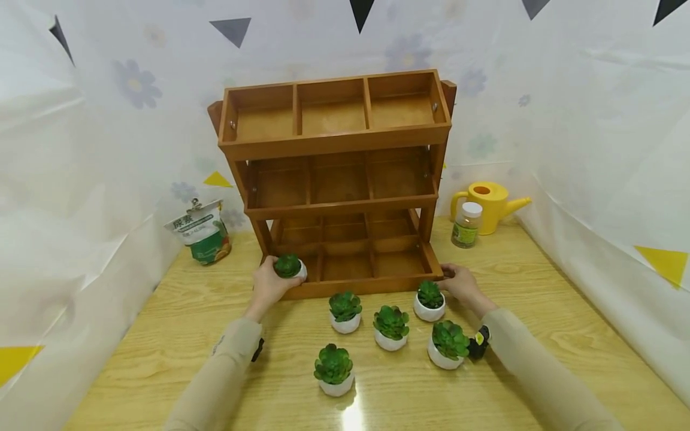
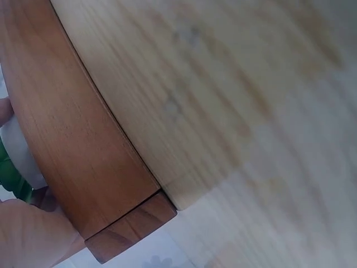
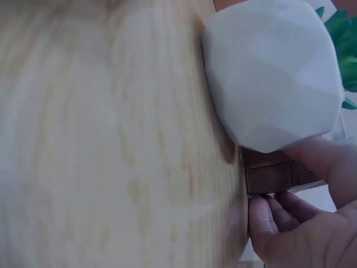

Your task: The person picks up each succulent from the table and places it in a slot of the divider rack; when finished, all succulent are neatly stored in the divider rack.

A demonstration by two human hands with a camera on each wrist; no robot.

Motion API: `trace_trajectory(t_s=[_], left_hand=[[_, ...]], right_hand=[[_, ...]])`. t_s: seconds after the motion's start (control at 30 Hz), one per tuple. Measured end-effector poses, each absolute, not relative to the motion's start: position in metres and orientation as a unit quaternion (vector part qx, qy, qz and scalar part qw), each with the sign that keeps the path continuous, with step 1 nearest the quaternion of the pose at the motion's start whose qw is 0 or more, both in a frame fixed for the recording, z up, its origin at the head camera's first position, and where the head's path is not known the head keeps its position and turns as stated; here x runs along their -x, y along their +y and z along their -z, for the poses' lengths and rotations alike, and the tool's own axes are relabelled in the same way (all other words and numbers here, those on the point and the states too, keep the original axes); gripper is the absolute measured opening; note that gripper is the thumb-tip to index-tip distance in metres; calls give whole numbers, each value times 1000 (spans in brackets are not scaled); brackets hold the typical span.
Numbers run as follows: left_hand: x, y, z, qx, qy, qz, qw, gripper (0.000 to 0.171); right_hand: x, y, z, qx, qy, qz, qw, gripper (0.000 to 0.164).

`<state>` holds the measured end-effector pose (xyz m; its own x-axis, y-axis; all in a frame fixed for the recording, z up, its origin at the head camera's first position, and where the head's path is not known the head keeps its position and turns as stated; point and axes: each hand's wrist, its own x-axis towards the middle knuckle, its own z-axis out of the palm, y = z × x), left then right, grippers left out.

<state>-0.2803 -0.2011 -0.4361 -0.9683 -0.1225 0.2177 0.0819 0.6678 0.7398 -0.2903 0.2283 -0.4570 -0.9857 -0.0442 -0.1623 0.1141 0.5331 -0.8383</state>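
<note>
My left hand (image 1: 269, 282) grips a small succulent in a white pot (image 1: 288, 266) at the lower left compartment of a brown wooden plant shelf (image 1: 345, 290). In the left wrist view, the white pot (image 2: 21, 153) and part of the hand show beyond the shelf's edge board. At the shelf's front right corner, my right hand (image 1: 458, 284) holds the wood, thumb at the front and fingers curled at the side. Close before it stands another potted succulent (image 1: 429, 301), whose faceted white pot (image 3: 273, 72) partly hides the thumb in the right wrist view.
Several more potted succulents (image 1: 390, 327) stand on the wooden table (image 1: 215, 359) before the shelf. Behind to the right are a yellow watering can (image 1: 489, 209) and a white-lidded jar (image 1: 466, 226). A clipped green-and-white bag (image 1: 203, 234) stands at the left.
</note>
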Motion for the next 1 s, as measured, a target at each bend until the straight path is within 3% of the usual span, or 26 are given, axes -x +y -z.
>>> trace_trajectory(t_s=[0.63,1.0], left_hand=[[282,-199,432,-37,-913,398,78,73],[284,-200,432,-30,-926,368,75,60]], right_hand=[[287,227,456,-23,874,481,73,61],[287,226,455,-26,873,482,73,61]])
